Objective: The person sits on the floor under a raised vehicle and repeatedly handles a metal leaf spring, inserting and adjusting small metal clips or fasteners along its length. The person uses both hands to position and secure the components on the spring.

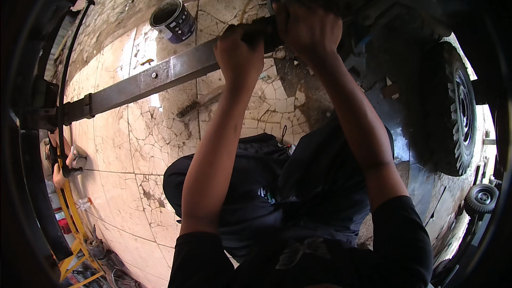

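— Under the vehicle's dark underside, what are the two hands doing?

— Both are raised onto a long flat steel bar (pixel 160 77), which looks like a leaf spring. It runs from the left edge, where it is clamped in a dark bracket (pixel 53 114), up and across to the middle top of the view. The left hand (pixel 238 56) is closed around the bar's upper end, fingers curled over its top edge.

— And the right hand?

— The right hand (pixel 309 29) sits just beside the left one, a little higher, clenched on the dark parts where the bar meets the chassis. What exactly it grips I cannot tell; that spot is in shadow.

— Where is the person?

— Sitting low, with dark-trousered knees (pixel 266 181) below the forearms, on a cracked, pale tiled floor (pixel 122 149).

— What else is nearby?

— An open tin can (pixel 173 20) with a dark label stands on the floor beyond the bar, well apart from the hands. A wire brush (pixel 200 104) lies on the floor beneath the bar. To the right, a knobbly tyre (pixel 453 117) on a dark wheel stands near the right forearm, and a smaller wheel (pixel 481 197) sits further out. At the lower left there is a yellow metal stand (pixel 74 229).
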Action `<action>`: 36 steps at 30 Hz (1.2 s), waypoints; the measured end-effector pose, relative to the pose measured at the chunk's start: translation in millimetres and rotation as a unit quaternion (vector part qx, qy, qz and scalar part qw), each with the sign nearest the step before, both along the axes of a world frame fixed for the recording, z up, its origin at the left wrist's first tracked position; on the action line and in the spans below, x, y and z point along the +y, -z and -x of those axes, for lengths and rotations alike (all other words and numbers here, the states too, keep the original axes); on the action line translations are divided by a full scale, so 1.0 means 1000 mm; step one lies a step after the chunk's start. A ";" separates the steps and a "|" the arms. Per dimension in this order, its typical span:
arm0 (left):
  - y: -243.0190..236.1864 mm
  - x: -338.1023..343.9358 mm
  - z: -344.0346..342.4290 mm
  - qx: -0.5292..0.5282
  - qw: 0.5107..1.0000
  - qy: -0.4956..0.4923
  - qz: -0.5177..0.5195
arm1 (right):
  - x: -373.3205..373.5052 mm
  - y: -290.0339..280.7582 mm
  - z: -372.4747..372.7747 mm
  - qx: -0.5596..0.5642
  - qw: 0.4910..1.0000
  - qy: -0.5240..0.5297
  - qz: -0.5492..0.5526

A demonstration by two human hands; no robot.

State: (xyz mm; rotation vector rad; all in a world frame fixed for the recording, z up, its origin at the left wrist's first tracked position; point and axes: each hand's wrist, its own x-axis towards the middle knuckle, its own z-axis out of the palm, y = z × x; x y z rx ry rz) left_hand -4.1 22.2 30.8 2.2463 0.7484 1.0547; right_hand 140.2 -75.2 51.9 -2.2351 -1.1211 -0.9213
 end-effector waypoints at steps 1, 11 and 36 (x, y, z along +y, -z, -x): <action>0.002 -0.002 0.003 0.010 1.000 -0.007 -0.019 | -0.001 0.001 -0.002 -0.017 1.000 -0.009 -0.009; -0.007 -0.001 -0.002 -0.018 0.998 0.024 0.056 | 0.000 -0.003 0.005 0.018 1.000 0.009 0.013; 0.009 -0.010 0.011 -0.025 0.999 -0.021 -0.032 | -0.002 0.000 0.000 0.011 1.000 0.004 0.013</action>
